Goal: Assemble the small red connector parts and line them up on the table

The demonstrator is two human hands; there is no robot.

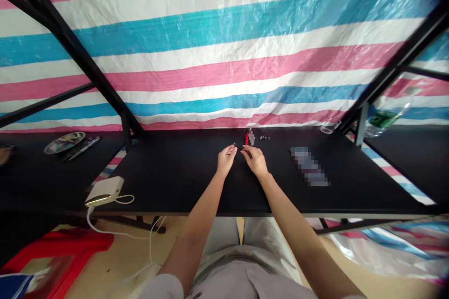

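Over the middle of the black table, my left hand [226, 160] and my right hand [256, 160] meet at a small, dark, rod-like piece [238, 146]. Fingertips of each hand pinch it, one end apiece; its exact kind is too small to make out. Just beyond my fingers lie a few red pieces [246, 137] and a bunch of clear or greyish slim pieces [251, 137]. To their right sits a short row of tiny shiny bits [264, 138].
A blurred-out flat rectangle [309, 166] lies right of my hands. A white box with a cable [105, 190] stands at the table's left edge. At the back right are a clear cup [330, 126] and a plastic bottle [384, 119]. Black frame posts [75, 49] flank the table.
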